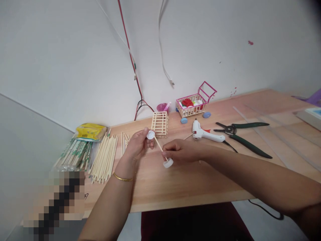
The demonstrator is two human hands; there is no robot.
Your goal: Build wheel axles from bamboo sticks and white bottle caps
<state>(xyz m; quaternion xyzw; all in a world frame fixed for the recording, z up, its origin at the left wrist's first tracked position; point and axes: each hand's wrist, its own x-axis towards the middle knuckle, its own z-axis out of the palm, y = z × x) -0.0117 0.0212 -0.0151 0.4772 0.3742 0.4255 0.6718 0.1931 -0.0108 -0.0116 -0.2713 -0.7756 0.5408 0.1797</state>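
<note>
My left hand (pixel 137 144) pinches a white bottle cap (pixel 150 134) fixed on the upper end of a thin wooden stick (pixel 158 144). A second white cap (pixel 168 163) sits on the stick's lower end, and my right hand (pixel 181 150) grips the stick just above it. Both hands hover over the wooden table (pixel 175 187), a little in front of a small crate of wooden sticks (pixel 159 123).
Loose chopsticks (pixel 104 158) and wrapped ones (pixel 75 154) lie at the left by a yellow packet (pixel 90 131). A white glue gun (pixel 205 134) and green pliers (pixel 244 139) lie to the right. At the back stands a stick cart with a pink frame (pixel 193 103), holding caps.
</note>
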